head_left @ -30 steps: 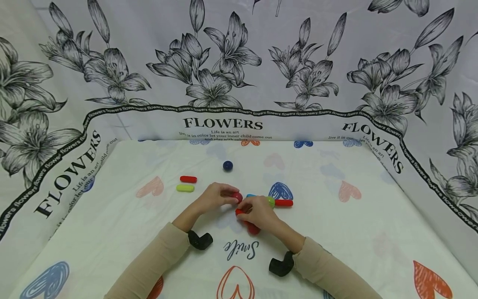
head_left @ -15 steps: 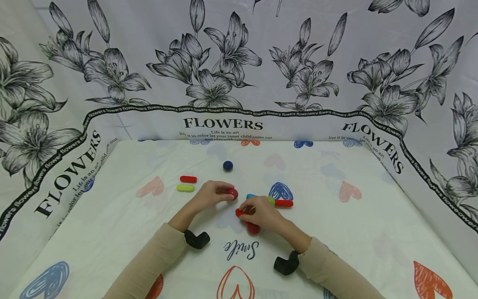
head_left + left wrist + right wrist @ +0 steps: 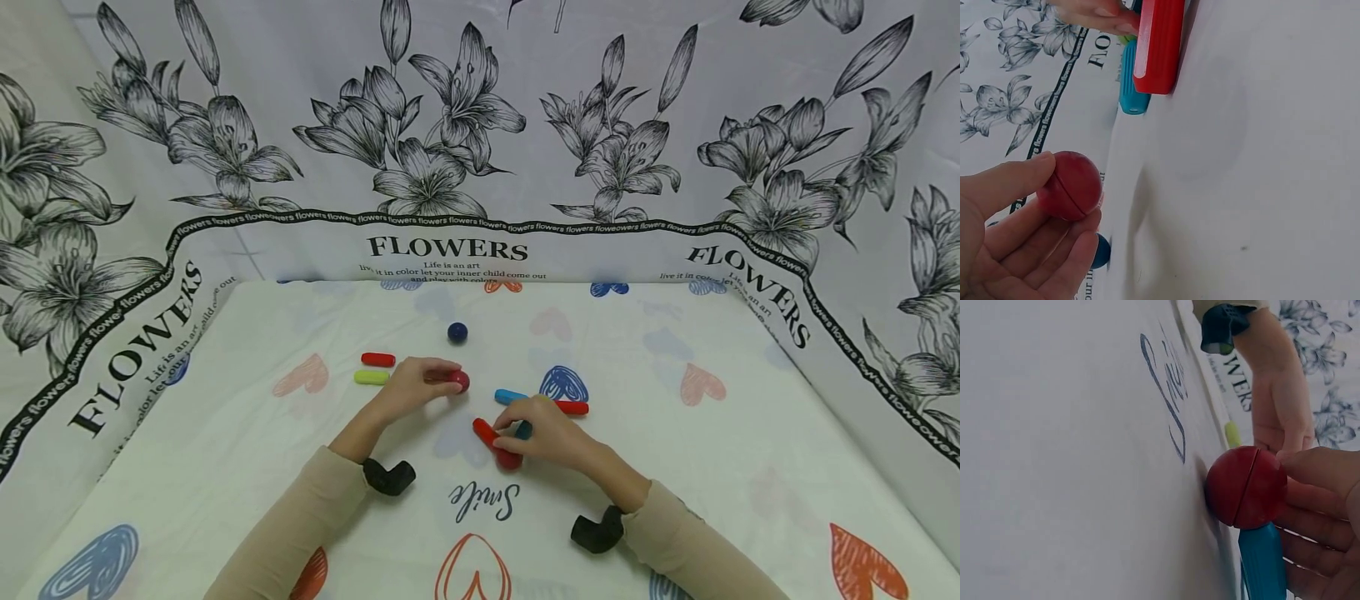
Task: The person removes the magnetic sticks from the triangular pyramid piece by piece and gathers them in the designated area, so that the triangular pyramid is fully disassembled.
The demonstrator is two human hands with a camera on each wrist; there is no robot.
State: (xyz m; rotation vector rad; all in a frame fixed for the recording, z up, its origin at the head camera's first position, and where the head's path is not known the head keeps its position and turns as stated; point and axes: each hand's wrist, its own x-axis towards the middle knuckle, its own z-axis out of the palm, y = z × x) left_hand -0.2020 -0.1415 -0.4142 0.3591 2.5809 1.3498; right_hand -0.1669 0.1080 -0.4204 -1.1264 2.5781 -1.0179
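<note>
My left hand point(image 3: 412, 387) pinches a red ball point(image 3: 1072, 185) with a seam, thumb on one side and fingers on the other. Under my right hand point(image 3: 551, 429) lies a red ribbed stick point(image 3: 483, 429) that meets another red ball point(image 3: 1247, 487) on the table. A blue stick point(image 3: 1262, 559) runs from that ball beneath the right fingers. The right thumb touches the ball in the right wrist view, while a gap shows between thumb and forefinger in the head view. Behind this hand lie a light blue stick point(image 3: 508, 397) and a red stick point(image 3: 573, 407).
Left of the left hand lie a short red stick point(image 3: 378, 360) and a yellow-green stick point(image 3: 371, 377), its right end by the hand. A dark blue ball point(image 3: 457, 333) sits farther back. A printed white cloth point(image 3: 675, 467) covers the table; a flowered curtain point(image 3: 480, 167) hangs behind.
My left hand has drawn away to the left and back, carrying its red ball. The right hand has slid right along the joined pieces, which stay put, uncovering part of the blue stick.
</note>
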